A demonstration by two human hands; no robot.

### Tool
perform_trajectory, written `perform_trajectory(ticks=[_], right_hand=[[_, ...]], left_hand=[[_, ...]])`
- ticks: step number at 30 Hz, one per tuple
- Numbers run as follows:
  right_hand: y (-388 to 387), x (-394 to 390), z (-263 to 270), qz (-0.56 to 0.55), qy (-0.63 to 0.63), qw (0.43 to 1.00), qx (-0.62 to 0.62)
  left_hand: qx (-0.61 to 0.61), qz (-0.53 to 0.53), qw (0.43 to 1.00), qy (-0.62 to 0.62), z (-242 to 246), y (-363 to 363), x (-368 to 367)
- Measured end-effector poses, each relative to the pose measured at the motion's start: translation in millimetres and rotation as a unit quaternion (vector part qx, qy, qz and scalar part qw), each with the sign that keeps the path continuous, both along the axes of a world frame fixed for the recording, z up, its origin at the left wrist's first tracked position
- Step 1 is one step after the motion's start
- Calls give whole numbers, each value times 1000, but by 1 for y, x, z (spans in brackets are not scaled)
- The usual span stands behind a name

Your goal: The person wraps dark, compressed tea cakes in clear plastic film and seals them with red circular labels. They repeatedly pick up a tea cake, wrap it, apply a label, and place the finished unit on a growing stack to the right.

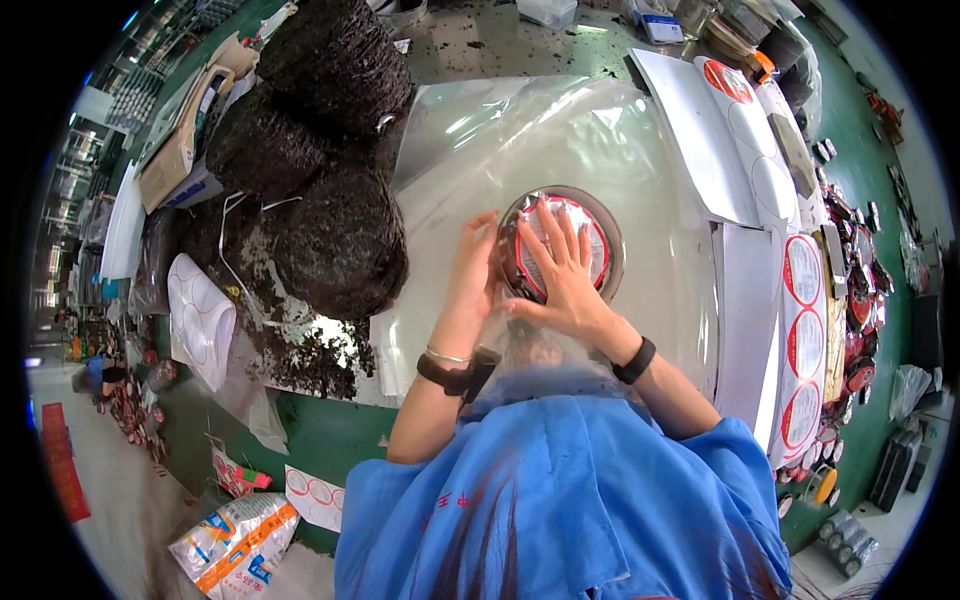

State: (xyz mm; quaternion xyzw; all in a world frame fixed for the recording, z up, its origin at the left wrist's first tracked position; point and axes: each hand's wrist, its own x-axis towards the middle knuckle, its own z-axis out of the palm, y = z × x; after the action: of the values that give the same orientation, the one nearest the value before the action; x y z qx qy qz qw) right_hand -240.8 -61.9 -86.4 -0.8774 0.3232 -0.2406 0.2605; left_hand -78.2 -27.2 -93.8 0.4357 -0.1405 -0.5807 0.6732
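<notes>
A round package (602, 259) in clear wrap lies before me, with dark contents and a red-rimmed round label (534, 264) bearing writing on top. A dull ring-like rim surrounds it. My right hand (564, 277) lies on the label, fingers spread and thumb pointing left. Cupped along the package's left side is my left hand (474, 262), its fingertips near the rim; its palm side is partly hidden. Beneath the package, large clear plastic film (660, 300) covers the pale work surface.
Tall dark stacks of what look like dried seaweed cakes (341, 240) stand at left, with loose crumbs (322, 367). Label sheets (804, 345) and white paper (742, 300) lie at right. A plastic tub (547, 11) sits at the back. Several packages (862, 375) lie beyond the table's right edge.
</notes>
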Motion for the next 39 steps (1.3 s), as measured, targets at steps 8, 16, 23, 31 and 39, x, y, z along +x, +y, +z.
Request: perform_trajectory(ticks=[8,16,23,31,39], right_hand=[[-41,-70,46,-104,-353,839,401],[-198,-132,24,-142,-261,927,230],[-423,-215,-4,-407,144,867,-249],[-527,-199,-53,-396,274,833,-272],[-539,-179,-60,-341,426,735,-402]], left_hand=[[-25,-17,909,-415,-5,5,1],[12,-65,979,-194,39,-15,-2],[61,-26,974,-216,29,-28,-1],[69,47,980,-179,31,-26,0],[104,93,967,-214,41,-37,6]])
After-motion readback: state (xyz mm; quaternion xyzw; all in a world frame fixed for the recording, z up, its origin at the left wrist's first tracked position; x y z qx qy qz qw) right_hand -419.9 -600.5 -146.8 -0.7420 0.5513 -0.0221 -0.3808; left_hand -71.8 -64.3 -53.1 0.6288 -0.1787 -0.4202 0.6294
